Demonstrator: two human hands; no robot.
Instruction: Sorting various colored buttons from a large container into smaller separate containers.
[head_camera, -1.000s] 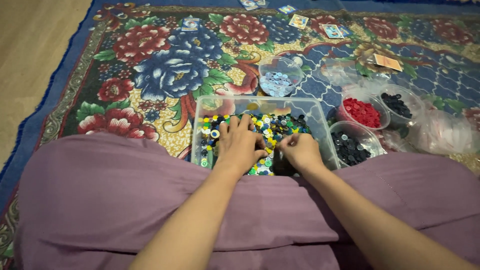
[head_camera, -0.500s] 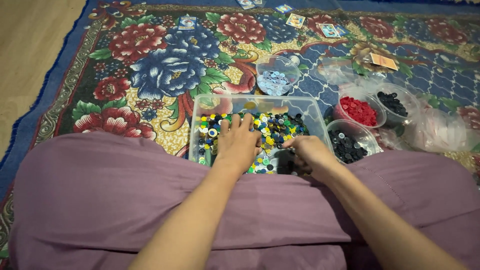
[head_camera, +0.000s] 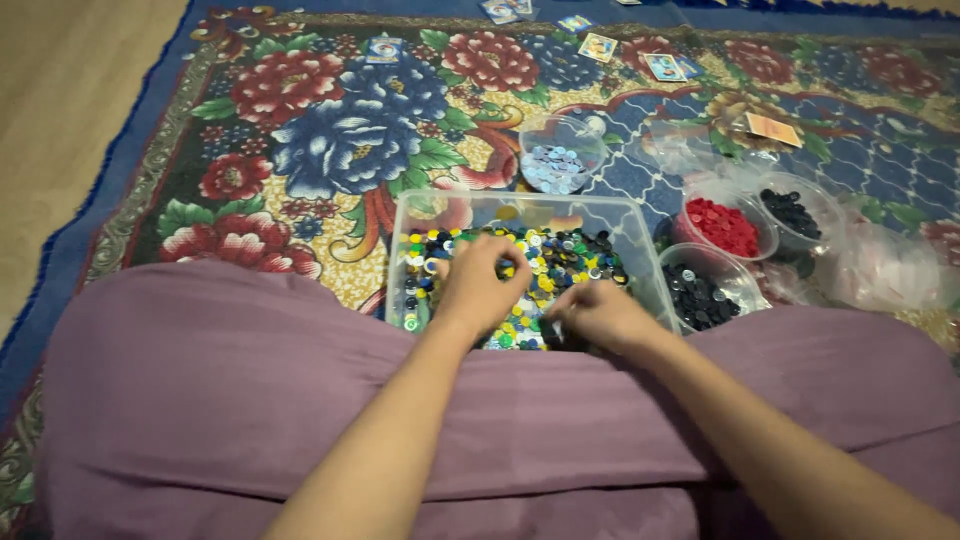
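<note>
A clear plastic bin on the rug holds several mixed buttons in yellow, green, blue, black and white. My left hand rests knuckles-up in the middle of the pile, fingers curled into the buttons. My right hand lies low at the bin's near edge, fingers bent down among the buttons. Whether either hand pinches a button is hidden. Purple cloth over my lap covers the bin's near side.
Round clear cups stand to the right of and behind the bin: pale blue buttons, red buttons, dark buttons and black buttons. A clear plastic bag lies at the right. Several cards lie on the flowered rug. Wooden floor is at the left.
My right hand has slid down towards the bin's near edge. My left hand has curled its fingers more tightly into the buttons. The view has shifted slightly.
</note>
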